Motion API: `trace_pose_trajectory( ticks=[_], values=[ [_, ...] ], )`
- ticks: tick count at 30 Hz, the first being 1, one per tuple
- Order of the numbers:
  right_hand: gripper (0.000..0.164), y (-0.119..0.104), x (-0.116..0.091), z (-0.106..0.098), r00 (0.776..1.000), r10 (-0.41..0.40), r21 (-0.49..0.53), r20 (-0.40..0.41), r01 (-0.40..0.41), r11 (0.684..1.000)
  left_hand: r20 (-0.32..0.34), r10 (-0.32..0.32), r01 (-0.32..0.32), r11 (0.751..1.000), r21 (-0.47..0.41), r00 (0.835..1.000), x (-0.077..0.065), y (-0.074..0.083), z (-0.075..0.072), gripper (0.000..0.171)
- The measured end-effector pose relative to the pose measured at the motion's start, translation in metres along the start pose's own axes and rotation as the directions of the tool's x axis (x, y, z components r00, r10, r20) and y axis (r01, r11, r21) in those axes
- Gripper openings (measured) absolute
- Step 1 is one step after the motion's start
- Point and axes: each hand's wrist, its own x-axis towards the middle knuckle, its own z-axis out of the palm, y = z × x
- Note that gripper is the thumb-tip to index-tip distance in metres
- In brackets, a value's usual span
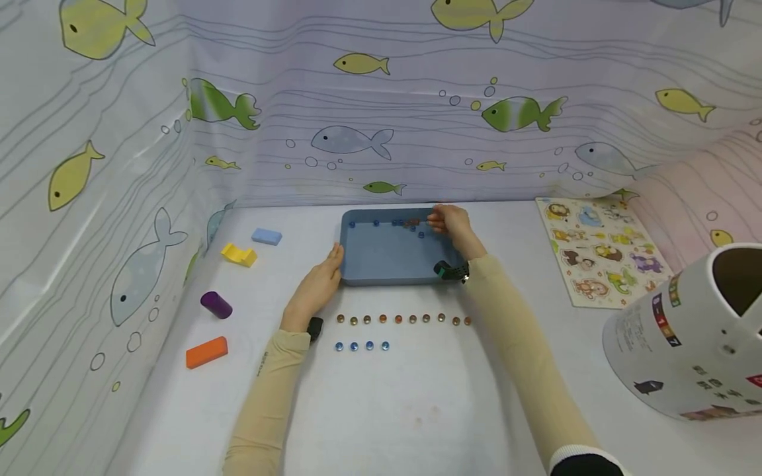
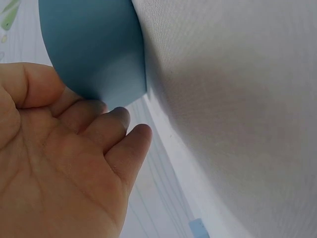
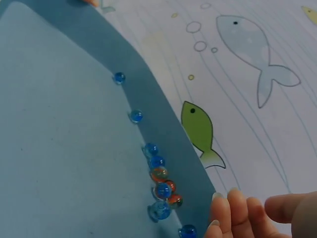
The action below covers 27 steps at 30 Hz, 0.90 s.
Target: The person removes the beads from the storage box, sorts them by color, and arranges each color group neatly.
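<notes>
Blue-grey tray (image 1: 387,259) stands at the upper centre of the head frame; left hand (image 1: 317,285) touches its left wall, fingers relaxed. Right hand (image 1: 452,226) curls at its upper right corner — whether it pinches something, I cannot tell. Nearby marbles (image 3: 159,210) gather along the far wall; amber row (image 1: 383,318) and blue row (image 1: 370,345) lie below. Present step seems steadying while picking — next calls for light, precise fingertips.
</notes>
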Motion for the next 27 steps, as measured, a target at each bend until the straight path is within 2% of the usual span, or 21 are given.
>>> trace_pose_trajectory(
  ticks=[6, 10, 14, 21, 24, 27],
  values=[
    [0.041, -0.001, 0.005, 0.026, 0.991, 0.077, -0.119, 0.114, -0.063, 0.991, 0.001, -0.013, 0.013, 1.000, 0.009, 1.000, 0.000, -0.002, -0.003, 0.052],
    [0.040, -0.001, 0.008, 0.050, 0.979, 0.088, -0.125, 0.183, -0.066, 0.990, -0.006, -0.024, 0.024, 1.000, 0.002, 1.000, 0.000, -0.003, -0.004, 0.052],
    [0.038, 0.006, 0.014, 0.068, 0.975, 0.068, -0.123, 0.211, -0.042, 0.992, 0.002, -0.036, 0.036, 0.999, -0.016, 0.999, 0.000, -0.001, -0.004, 0.052],
    [0.032, 0.020, 0.023, 0.074, 0.983, 0.026, -0.208, 0.182, 0.013, 0.978, 0.013, -0.028, 0.028, 0.999, -0.017, 1.000, -0.001, 0.003, -0.002, 0.053],
    [0.031, 0.022, 0.026, 0.074, 0.981, 0.011, -0.220, 0.195, 0.033, 0.975, 0.010, -0.029, 0.030, 0.999, -0.013, 1.000, -0.002, 0.003, -0.001, 0.053],
    [0.029, 0.023, 0.027, 0.077, 0.979, -0.003, -0.277, 0.205, 0.061, 0.959, 0.005, -0.032, 0.032, 0.999, -0.010, 0.999, -0.001, 0.002, 0.000, 0.052]
  ],
)
